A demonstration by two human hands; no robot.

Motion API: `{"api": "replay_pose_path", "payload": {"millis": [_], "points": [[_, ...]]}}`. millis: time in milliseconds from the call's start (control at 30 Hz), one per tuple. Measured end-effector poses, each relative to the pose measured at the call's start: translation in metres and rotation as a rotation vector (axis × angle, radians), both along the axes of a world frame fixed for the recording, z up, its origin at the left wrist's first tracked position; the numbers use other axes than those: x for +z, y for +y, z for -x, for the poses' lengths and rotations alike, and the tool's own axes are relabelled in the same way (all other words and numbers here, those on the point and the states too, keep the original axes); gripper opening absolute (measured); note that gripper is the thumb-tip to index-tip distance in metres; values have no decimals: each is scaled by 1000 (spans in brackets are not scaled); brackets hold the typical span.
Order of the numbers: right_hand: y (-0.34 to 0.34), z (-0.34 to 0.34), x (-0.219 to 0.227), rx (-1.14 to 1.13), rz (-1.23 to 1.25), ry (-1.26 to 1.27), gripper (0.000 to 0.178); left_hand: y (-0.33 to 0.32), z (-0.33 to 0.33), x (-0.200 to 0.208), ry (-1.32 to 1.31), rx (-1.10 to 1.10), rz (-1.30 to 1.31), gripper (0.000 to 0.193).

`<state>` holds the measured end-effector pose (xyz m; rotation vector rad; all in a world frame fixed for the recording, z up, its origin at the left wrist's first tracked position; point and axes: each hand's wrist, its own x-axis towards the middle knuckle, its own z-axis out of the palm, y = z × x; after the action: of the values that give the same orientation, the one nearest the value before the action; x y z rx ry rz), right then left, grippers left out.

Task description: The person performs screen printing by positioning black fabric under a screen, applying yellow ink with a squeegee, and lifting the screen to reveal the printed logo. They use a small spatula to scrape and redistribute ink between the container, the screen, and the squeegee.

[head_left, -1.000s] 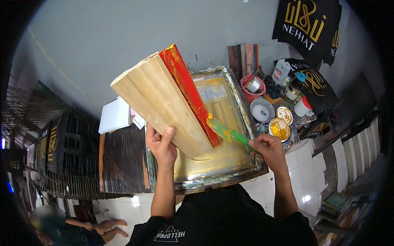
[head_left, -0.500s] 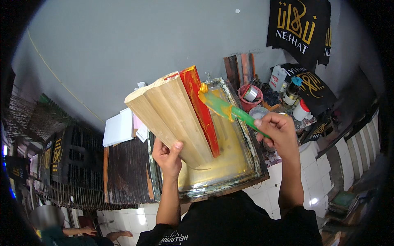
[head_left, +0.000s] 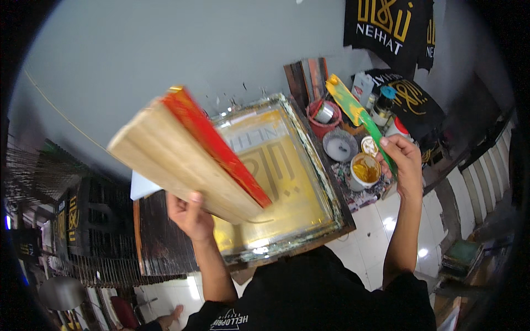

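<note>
My left hand [head_left: 192, 216] grips a wooden squeegee [head_left: 179, 160] by its lower end, thumb on the near face. Its red blade [head_left: 221, 149] is smeared with yellow and faces right. Beneath it lies a framed printing screen [head_left: 298, 182], its mesh coated with yellow ink around a dark design. In my closed right hand [head_left: 404, 163] is a green spatula [head_left: 353, 110], pointing up and left, with yellow ink on its blade. Just left of that hand stands an open white tub of yellow ink [head_left: 365, 169].
Beside the screen are a grey-white bowl [head_left: 340, 146], a red bucket [head_left: 322, 126] with a can in it, and bottles [head_left: 382, 107]. Two more squeegees [head_left: 306, 80] lean on the wall. Printed black cloths [head_left: 386, 30] hang at upper right. Someone's foot [head_left: 175, 317] shows at lower left.
The squeegee and my left hand have shifted left and away from the spatula. My right hand has carried the spatula right, off the blade, and less ink shows on its tip.
</note>
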<state>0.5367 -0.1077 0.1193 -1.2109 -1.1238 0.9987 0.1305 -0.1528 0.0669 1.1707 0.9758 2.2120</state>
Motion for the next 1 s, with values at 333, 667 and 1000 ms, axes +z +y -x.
{"api": "replay_pose_path", "payload": {"millis": [333, 667, 1000], "points": [[-65, -107, -118, -385, 70, -742, 12, -6, 39, 5, -62, 147, -23, 53], [-50, -135, -175, -247, 253, -1285, 19, -12, 38, 7, -29, 350, 133, 49], [-41, -150, -170, -165, 299, -1159, 17, -29, 82, 10, 222, 507, 506, 25]]}}
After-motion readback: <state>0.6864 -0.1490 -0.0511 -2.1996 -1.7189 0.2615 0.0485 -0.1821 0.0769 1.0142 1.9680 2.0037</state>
